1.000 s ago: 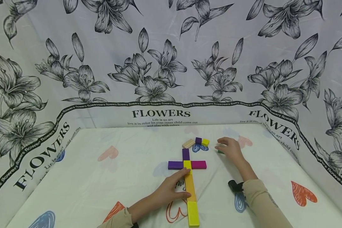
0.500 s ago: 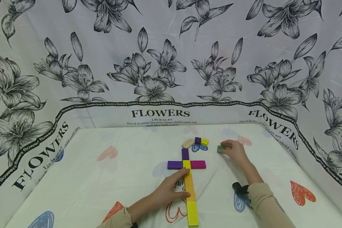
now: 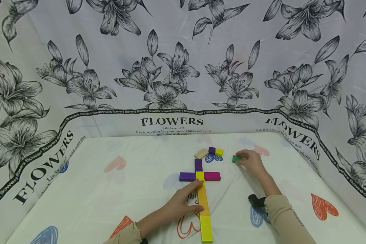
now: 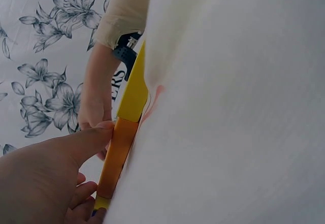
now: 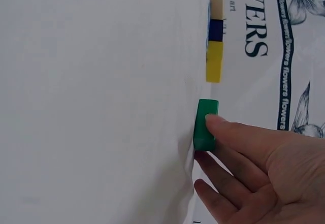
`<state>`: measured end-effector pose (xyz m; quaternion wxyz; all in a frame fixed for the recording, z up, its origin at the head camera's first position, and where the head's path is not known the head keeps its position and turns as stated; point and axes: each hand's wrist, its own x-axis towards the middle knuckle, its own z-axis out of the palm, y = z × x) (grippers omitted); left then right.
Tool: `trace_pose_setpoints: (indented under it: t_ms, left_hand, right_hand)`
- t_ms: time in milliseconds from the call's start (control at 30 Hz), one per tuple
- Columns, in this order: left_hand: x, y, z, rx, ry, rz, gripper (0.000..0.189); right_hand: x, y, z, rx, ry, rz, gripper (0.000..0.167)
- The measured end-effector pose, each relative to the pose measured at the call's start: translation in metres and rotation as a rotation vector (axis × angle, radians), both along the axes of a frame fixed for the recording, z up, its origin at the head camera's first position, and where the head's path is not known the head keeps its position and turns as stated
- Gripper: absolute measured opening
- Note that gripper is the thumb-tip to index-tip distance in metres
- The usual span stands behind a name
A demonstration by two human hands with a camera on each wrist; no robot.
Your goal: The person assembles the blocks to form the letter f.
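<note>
A row of blocks runs toward me: a yellow block [image 3: 206, 229] nearest, an orange block [image 3: 202, 200], then a smaller yellow block [image 3: 200, 175]. My left hand [image 3: 180, 200] rests along the row's left side, thumb at the orange block's near end and index finger on the smaller yellow block. At its far end a purple block [image 3: 198, 165] continues the line, with a violet block [image 3: 187, 176] to the left and a magenta block [image 3: 212, 176] to the right. Farther right, my right hand [image 5: 254, 165] pinches a small green block [image 5: 205, 125] close over the tablecloth.
Beyond the row lie pale wooden pieces [image 3: 200, 153], a dark purple cube [image 3: 212, 150] and a yellow cube [image 3: 219, 152]. A white cloth with printed hearts covers the table [image 3: 134, 189]. A flower-print curtain [image 3: 170, 122] stands behind it.
My right hand has come down slightly and turned, so the green block, mostly hidden before, now shows between its fingers. My left hand and the row have stayed put.
</note>
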<state>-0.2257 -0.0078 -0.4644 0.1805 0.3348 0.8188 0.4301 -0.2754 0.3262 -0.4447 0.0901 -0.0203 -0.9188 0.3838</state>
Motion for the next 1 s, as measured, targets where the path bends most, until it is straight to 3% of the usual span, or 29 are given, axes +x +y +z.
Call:
trace_pose_setpoints:
  t_ms: [367,733,1000]
  left_hand:
    - [-0.001,0.0,-0.001,-0.001,-0.006,0.006,0.078]
    - [-0.002,0.0,-0.003,0.009,0.024,-0.011,0.078]
    - [-0.002,0.0,-0.004,0.004,0.008,-0.006,0.077]
  right_hand:
    - [-0.004,-0.005,0.0,-0.013,0.056,-0.033,0.033]
    - [-0.016,-0.018,-0.001,-0.038,0.058,-0.045,0.032]
    - [-0.022,-0.028,-0.003,-0.044,0.045,-0.053,0.032]
